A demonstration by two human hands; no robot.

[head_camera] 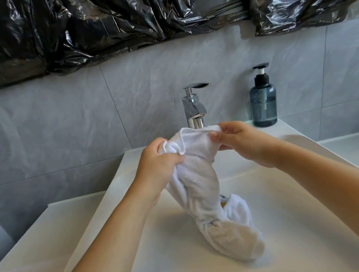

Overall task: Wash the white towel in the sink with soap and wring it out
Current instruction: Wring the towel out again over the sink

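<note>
While both hands grip its top, white towel [202,186] hangs lengthwise, tail in sink [172,267]

Both hands grip the white towel [201,179] over the sink [307,221]: left hand [157,165], right hand [243,141]; its lower end rests in the basin.

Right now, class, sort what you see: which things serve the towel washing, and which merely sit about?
Part of the job: white terry towel, left hand, right hand, white basin, chrome tap, blue soap pump bottle.

Just there: black plastic sheeting, grey wall tiles.
</note>
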